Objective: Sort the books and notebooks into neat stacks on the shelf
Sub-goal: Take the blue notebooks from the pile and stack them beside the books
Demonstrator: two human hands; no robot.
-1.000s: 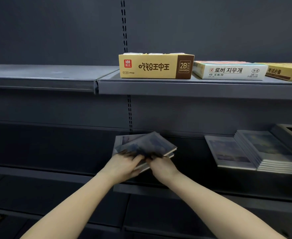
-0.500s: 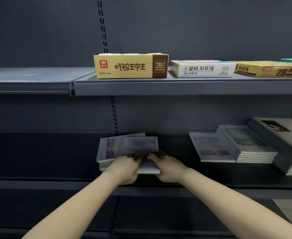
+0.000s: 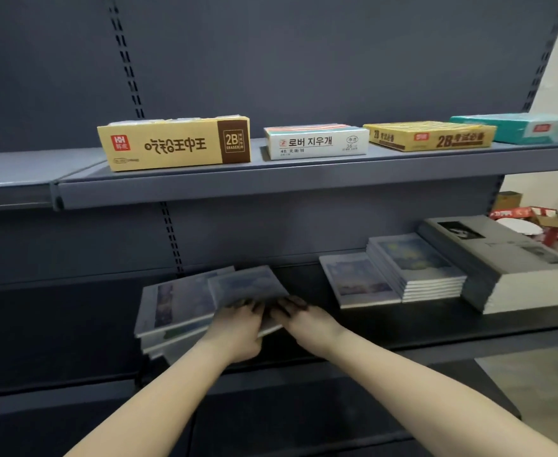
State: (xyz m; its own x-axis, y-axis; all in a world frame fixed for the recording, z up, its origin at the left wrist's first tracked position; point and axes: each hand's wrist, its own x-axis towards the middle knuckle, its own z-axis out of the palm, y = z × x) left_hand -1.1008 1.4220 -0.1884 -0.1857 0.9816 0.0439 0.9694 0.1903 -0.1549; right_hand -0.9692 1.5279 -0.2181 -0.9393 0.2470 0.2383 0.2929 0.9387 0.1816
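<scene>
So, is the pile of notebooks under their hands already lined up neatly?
No, the notebooks under the left hand and right hand lie fanned out, their edges not matching.

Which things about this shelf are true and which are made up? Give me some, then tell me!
1. The left hand and right hand both touch the messy notebook pile. True.
2. That pile is stacked perfectly straight. False: its notebooks lie fanned out and crooked.
3. The white box sits to the right of the tan 2B box. True.
4. The upper shelf holds only two boxes. False: there are four, with a yellow box and a teal box too.
5. The thick grey stack is at the right end of the lower shelf. True.
</scene>
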